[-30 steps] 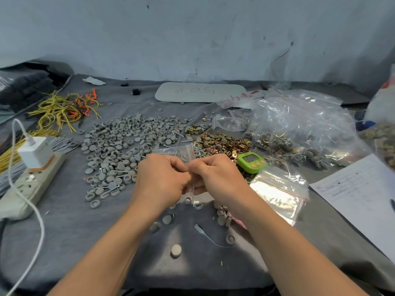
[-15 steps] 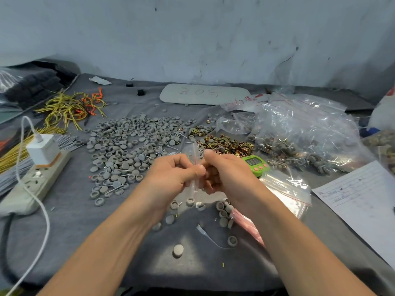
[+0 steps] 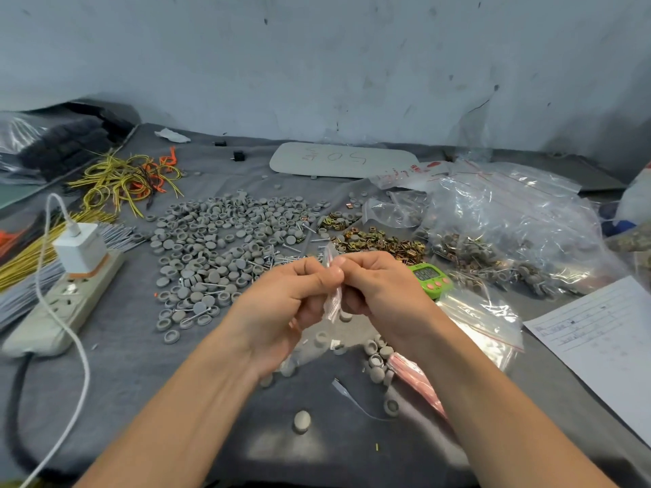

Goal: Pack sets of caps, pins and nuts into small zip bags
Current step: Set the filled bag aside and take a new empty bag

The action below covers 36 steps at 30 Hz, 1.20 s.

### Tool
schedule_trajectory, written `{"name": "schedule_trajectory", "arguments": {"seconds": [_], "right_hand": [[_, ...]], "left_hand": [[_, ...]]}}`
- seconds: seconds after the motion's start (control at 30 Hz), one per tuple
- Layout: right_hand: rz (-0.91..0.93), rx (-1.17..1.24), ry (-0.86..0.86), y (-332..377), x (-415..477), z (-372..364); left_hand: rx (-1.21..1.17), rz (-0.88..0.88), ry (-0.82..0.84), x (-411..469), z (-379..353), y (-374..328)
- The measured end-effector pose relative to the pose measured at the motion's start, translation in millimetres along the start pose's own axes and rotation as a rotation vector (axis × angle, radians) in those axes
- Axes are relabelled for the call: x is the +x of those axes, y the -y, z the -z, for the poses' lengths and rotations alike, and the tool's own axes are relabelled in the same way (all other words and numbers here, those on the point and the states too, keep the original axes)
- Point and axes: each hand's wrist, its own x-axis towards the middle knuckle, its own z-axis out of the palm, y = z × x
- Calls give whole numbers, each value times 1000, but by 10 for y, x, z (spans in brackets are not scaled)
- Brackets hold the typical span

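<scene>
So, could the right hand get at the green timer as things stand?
Probably yes, once freed: the right hand pinches the small zip bag with the left hand, but the green timer lies beside it, nothing between.

Small clear zip bag (image 3: pixel 333 298), held edge-on above the table, pinched between left hand (image 3: pixel 289 301) and right hand (image 3: pixel 382 292). Grey round caps (image 3: pixel 225 241) lie heaped beyond; brass-coloured nuts (image 3: pixel 378 241) to their right; thin pins (image 3: pixel 283 257) scattered between.
</scene>
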Motion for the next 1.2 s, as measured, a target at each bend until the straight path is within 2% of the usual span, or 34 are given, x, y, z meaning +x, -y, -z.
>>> {"name": "schedule_trajectory", "arguments": {"seconds": [0.2, 0.27, 0.3, 0.37, 0.43, 0.47, 0.53, 0.57, 0.6, 0.63, 0.73, 0.83, 0.93, 1.0, 1.1, 1.2], "right_hand": [[102, -79, 14, 91, 12, -107], [65, 60, 25, 120, 6, -89], [42, 134, 45, 132, -3, -59], [47, 130, 83, 142, -36, 20], [54, -126, 5, 143, -58, 78], [50, -308, -79, 132, -65, 96], [26, -610, -240, 104, -74, 109], [9, -715, -282, 99, -82, 87], [0, -794, -307, 97, -91, 43], [-2, -863, -330, 95, -95, -12], [90, -1008, -430, 77, -120, -190], [229, -1028, -354, 59, -153, -306], [132, -905, -195, -2, -107, -309], [26, -699, -135, -30, -48, -261], [-136, -86, -113, -39, 15, -185], [-259, 496, -79, 12, 57, -90]], "left_hand": [[-366, 101, -18, -34, 13, -55], [-498, 85, 32, -40, 59, -138], [-491, 66, 49, -40, 94, -173], [-352, 19, 35, -23, 154, -206], [-41, -93, -104, -17, 154, -182], [242, -189, -231, -22, 136, -148], [962, -348, -595, -20, 131, -55], [1248, -381, -782, -31, 130, -27], [1404, -385, -900, -46, 114, -21], [1445, -388, -931, -59, 91, -18], [1338, -450, -851, -26, 61, 10], [1185, -549, -763, -56, 27, 19], [1196, -664, -642, -106, -80, 108], [1253, -772, -580, -123, -127, 146], [1373, -903, -531, -128, -106, 133], [1548, -926, -500, -135, -75, 155]]}}
